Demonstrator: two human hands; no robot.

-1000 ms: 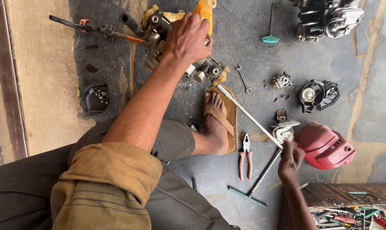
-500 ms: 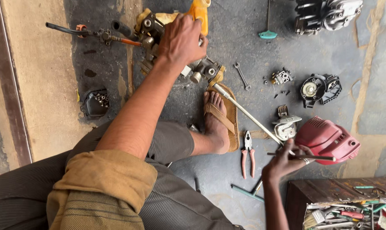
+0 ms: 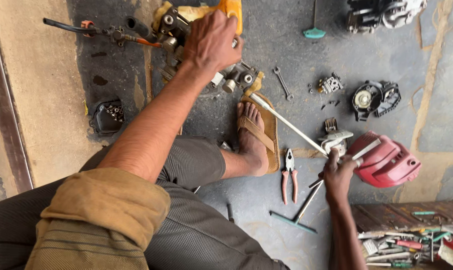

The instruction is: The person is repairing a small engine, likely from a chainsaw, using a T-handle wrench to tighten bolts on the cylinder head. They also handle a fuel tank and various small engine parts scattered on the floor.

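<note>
We reach our left arm straight ahead, sleeve rolled above the elbow, and our left hand lies palm-down on the engine assembly at the far edge of the grey floor, fingers curled over its top and gripping it; the assembly sits near the top of the view, yellow housing behind the knuckles, with a black hose and orange fitting trailing off to the left of it.

Our right hand is lower right, wrist bent upward, fingers closed round a slim metal tool; we cannot tell exactly what kind of tool it is; its long axis runs on a slant, the upper end pointing up and right across the red plastic cover, the lower end towards us.

A long metal shaft runs diagonally from the assembly down and right to a small white-grey part just beside the right hand; our sandalled foot rests next to that shaft, toes pointing away from us.

On the floor near the right hand lie red-handled pliers, jaws pointing away, and a teal T-handle key angled beneath the wrist; a small spanner lies further off; a wooden tray of tools fills the lower right corner.
</note>
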